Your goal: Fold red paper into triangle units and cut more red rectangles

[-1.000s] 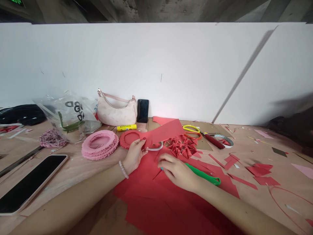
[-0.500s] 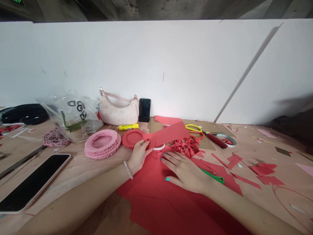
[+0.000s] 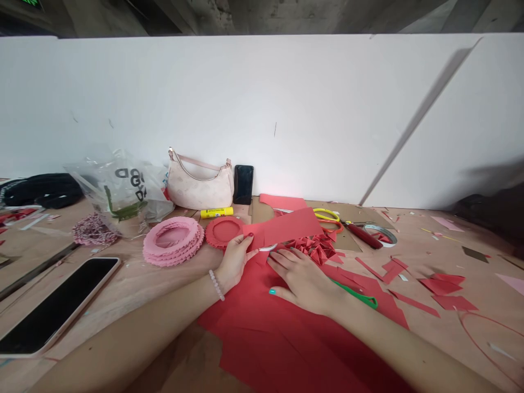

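My left hand [image 3: 236, 259] pinches the near corner of a red paper strip [image 3: 292, 225] and holds it lifted above the table. My right hand [image 3: 302, 278] lies flat with fingers stretched out on a large red paper sheet [image 3: 282, 338], fingertips close to the left hand. Green-handled scissors [image 3: 357, 295] lie on the sheet just right of my right wrist. A pile of folded red paper triangles [image 3: 317, 248] sits beyond the right hand, under the raised strip's far end.
A red pleated paper ring [image 3: 223, 231] and a stack of pink rings [image 3: 173, 241] lie left. Behind: a glue stick [image 3: 216, 212], pink handbag [image 3: 200, 185], black phone [image 3: 243, 184], plastic bag [image 3: 123, 191]. A large phone [image 3: 53, 305] lies near left; tape roll [image 3: 380, 233], red scraps right.
My right hand went from curled beside the scissors to spread flat on the red sheet, sliding toward the left hand. The left hand kept its hold on the strip.
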